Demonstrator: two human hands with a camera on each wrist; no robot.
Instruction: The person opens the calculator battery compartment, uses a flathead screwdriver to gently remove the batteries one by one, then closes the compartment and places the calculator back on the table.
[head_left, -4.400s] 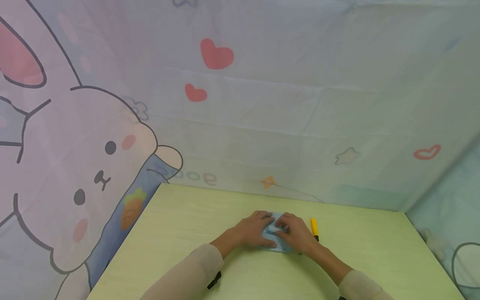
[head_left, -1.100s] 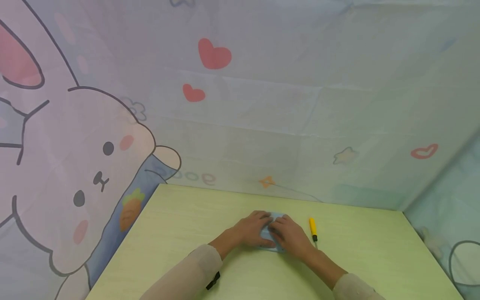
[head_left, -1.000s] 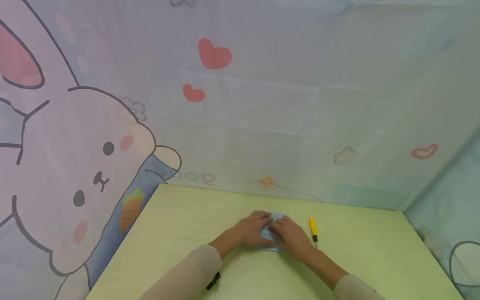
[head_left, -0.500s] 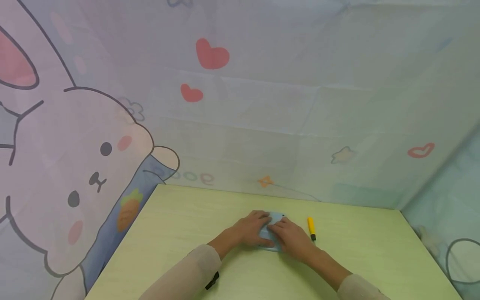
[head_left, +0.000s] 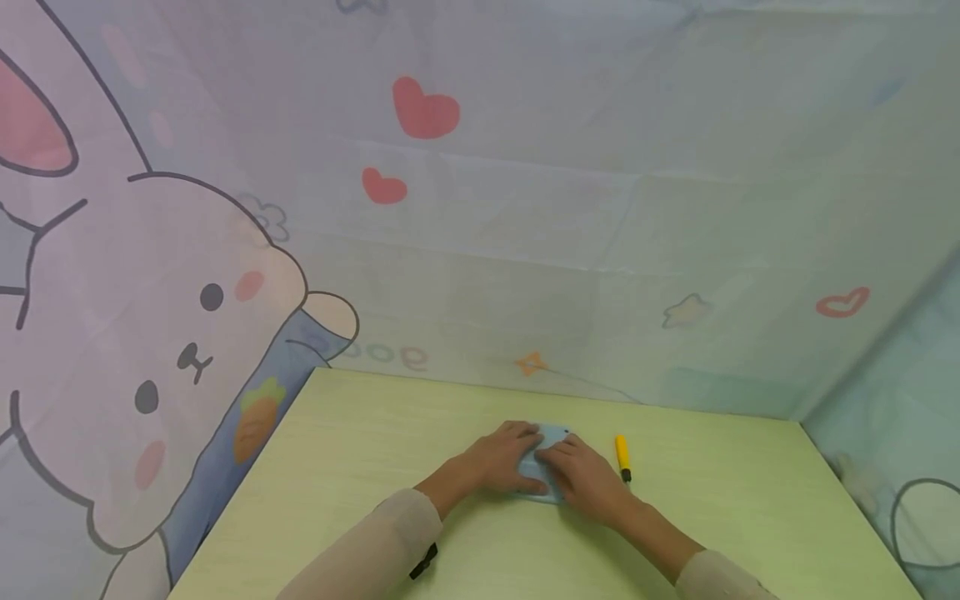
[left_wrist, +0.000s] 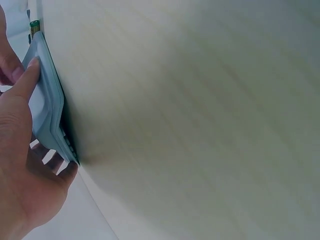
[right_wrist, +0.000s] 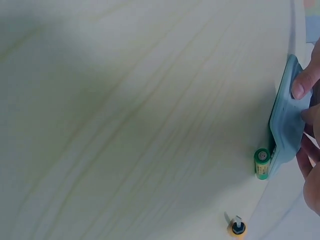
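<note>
A flat light-blue plastic device [head_left: 537, 468] with bevelled edges lies between both hands. Its exact kind is unclear. My left hand [head_left: 498, 458] grips the left side, with the thumb on the upper face and fingers at the far edge, as the left wrist view shows. My right hand [head_left: 596, 482] covers the right side and holds it, fingertips on the face and over the far edge. A green battery [right_wrist: 262, 163] stands close beside the device in the right wrist view; the right hand hides it from the head view.
A yellow screwdriver [head_left: 623, 457] with a black collar lies right of the right hand. Everything rests on a pale wooden table [head_left: 390, 417]. A printed cloth [head_left: 525, 233] with a rabbit and hearts hangs behind it. A black piece [head_left: 424, 562] shows under the left sleeve.
The right hand's raised, bunched fingers have come down onto the device and shifted slightly left, uncovering more of the screwdriver. The left hand keeps its place. Almost nothing differs over the last second.
</note>
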